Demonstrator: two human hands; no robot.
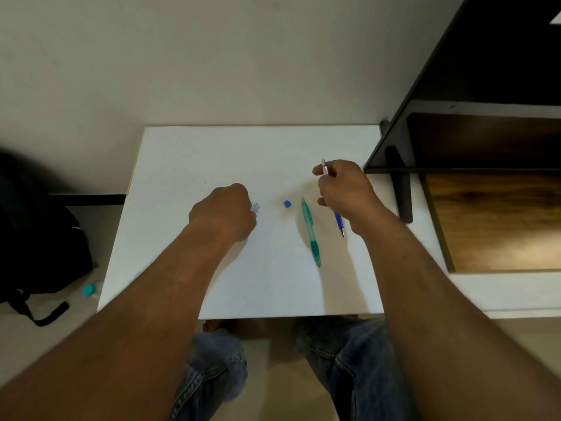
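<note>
The blue pen (338, 220) runs through our right hand (343, 189) over the right side of the table (182, 153). Its pale top end sticks out past the thumb, and its tip points back toward us below the wrist. Our right fingers are curled round the barrel. Our left hand (223, 212), well apart to the left, is closed with knuckles up, pinching a small pale piece (256, 207) that peeks out at its right edge. Between the hands a tiny blue cap (287, 203) and a green pen (311, 232) lie flat on the table. The blue pen is slim, dark blue low down, with a fine metal tip.
</note>
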